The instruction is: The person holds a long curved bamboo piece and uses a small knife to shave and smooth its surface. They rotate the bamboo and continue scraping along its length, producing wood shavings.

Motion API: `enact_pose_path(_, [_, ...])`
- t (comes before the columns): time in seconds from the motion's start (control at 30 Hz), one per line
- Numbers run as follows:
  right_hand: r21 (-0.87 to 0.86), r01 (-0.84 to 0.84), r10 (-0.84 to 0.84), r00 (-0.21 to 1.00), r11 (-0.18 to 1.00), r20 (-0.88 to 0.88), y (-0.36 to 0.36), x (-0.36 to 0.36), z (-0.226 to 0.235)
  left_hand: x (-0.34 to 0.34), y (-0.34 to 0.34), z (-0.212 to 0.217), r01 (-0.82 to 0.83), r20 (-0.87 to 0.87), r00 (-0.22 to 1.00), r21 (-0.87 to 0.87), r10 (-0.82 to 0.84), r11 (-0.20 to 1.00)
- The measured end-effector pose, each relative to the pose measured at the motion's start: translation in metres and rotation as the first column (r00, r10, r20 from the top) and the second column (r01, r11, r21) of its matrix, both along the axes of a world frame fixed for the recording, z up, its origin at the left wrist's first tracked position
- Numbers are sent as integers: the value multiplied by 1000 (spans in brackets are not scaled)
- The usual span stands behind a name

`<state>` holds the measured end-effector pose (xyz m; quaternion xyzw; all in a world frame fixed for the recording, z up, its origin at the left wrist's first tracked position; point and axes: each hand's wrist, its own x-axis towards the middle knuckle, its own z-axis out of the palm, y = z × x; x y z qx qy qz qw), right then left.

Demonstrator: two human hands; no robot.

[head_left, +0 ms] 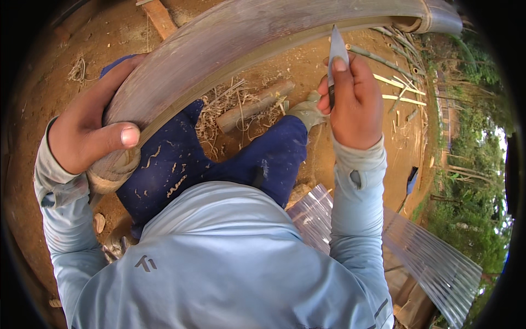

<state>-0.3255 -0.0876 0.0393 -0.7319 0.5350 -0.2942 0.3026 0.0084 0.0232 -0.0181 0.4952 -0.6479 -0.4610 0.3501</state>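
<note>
in front of us, we held a bamboo pole (235, 49) with our left hand (90, 123), fingers wrapped around its left end, while our right hand (357, 107) gripped a knife (337, 46) near it, thumb on the blade.

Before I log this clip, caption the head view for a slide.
Left hand holding a thick bamboo pole, right hand holding a knife, outdoors.

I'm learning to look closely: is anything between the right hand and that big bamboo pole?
Only the knife: the right hand holds it with the blade pointing toward the bamboo pole. Nothing else visible stands between them; whether the tip touches the pole, I can't tell.
</note>
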Motion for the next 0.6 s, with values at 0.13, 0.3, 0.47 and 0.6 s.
enact_pose_path(0.13, [-130, -34, 7, 980, 991, -199, -24, -7, 10, -1, 0, 2, 12, 18, 1000, 4, -12, 1000])
enact_pose_path(0.3, [-271, 34, -105, 962, 962, -251, -45, -16, 22, -2, 2, 3, -16, 10, 1000, 22, 16, 1000])
enact_pose_path(0.47, [-358, -105, -29, 936, 928, -350, -36, -11, 0, -3, 1, 3, -9, 0, 1000, 15, 9, 1000])
enact_pose_path(0.6, [-340, -105, -11, 947, 935, -320, -33, -7, -2, -5, 0, 4, -1, -37, 999, 29, 3, 1000])
